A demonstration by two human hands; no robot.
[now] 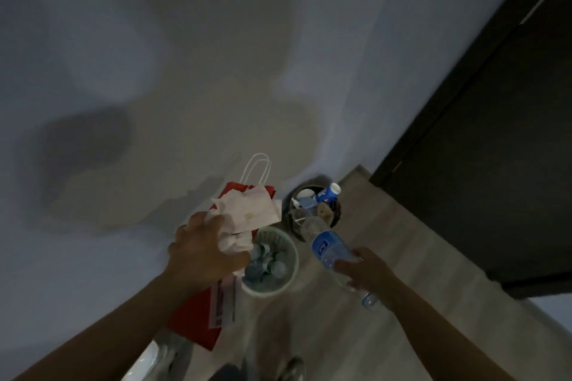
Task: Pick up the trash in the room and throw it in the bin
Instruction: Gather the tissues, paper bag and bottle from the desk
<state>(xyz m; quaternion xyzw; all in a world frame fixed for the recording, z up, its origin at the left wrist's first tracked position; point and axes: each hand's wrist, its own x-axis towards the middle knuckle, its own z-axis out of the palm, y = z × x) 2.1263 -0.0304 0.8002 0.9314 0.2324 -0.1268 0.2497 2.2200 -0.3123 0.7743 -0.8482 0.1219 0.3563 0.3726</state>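
Left hand point(204, 254): fingers curled, gripping crumpled white paper point(244, 213). A red paper bag point(195, 322) with white handles sits behind hand and paper; cannot tell if the hand holds it too.

Right hand point(365, 272): closed round a plastic bottle point(328, 246) with a blue label, tilted, far end at the dark bin's point(294, 195) rim.

Pale basket point(292, 269) lies between the hands and touches the dark bin. Both hold rubbish and stand on the floor point(402, 241) by the wall point(185, 71).
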